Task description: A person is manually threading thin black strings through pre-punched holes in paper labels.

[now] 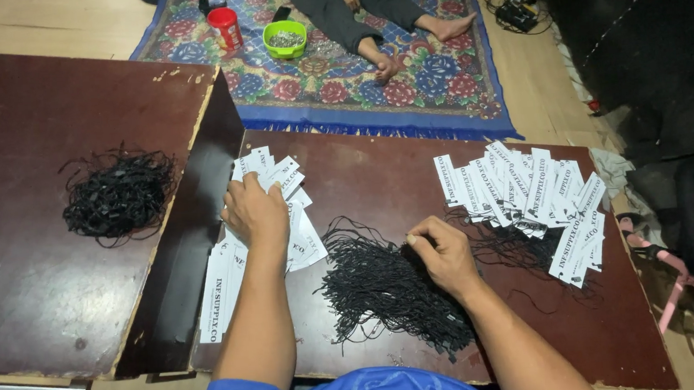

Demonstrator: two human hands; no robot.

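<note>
Black cord is what your right hand (444, 253) is working: thumb and forefinger are pinched narrow on a strand at the upper edge of the loose pile of black strings (389, 287), which lies mid-surface directly ahead of you. These strings look thin, limp and very light, and they are tangled; judged from that, take one near its end and draw it slowly, or neighbours will likely drag out with it. Your left hand (255, 213) rests palm down, fingers curled loosely, on the left stack of white paper tags (293, 225). The tags appear flat, light and easily creased; lift one by an edge. Further right, a larger fan of white tags (531, 196) overlaps more string. A second bundle of black strings (118, 194) sits well apart on the raised dark brown surface (19, 274).
</note>
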